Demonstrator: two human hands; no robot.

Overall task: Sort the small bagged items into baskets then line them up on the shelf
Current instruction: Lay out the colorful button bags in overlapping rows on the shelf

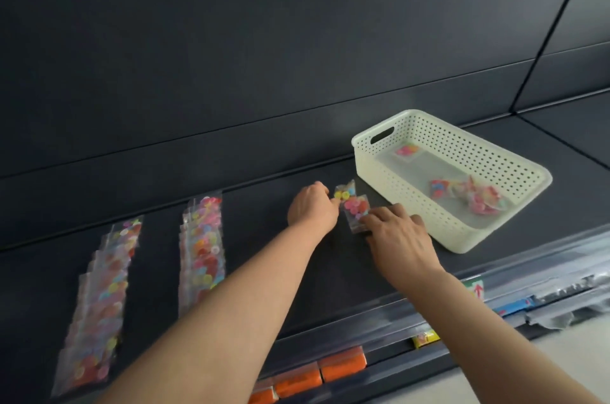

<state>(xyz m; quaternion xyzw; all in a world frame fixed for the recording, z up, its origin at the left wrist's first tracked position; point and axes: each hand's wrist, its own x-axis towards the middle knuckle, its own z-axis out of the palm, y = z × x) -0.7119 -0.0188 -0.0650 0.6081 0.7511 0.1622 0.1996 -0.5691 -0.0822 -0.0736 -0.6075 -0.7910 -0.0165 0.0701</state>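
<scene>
A cream perforated basket point(389, 169) stands on the dark shelf point(264, 205) at the right, with a few clear bags of coloured buttons point(468, 194) inside. Just left of it, two small button bags point(352, 205) stand one behind the other. My left hand point(310, 210) touches the rear bag with its fingertips. My right hand point(396, 232) rests its fingers on the nearer bag from the front. Two long rows of overlapping button bags lie on the shelf, one at far left point(99, 298) and one beside it point(203, 245).
The shelf has a dark back wall and a clear price rail point(495, 278) along its front edge. Orange packs point(317, 374) sit on the lower shelf under my arms. Bare shelf lies between the second row and the two standing bags.
</scene>
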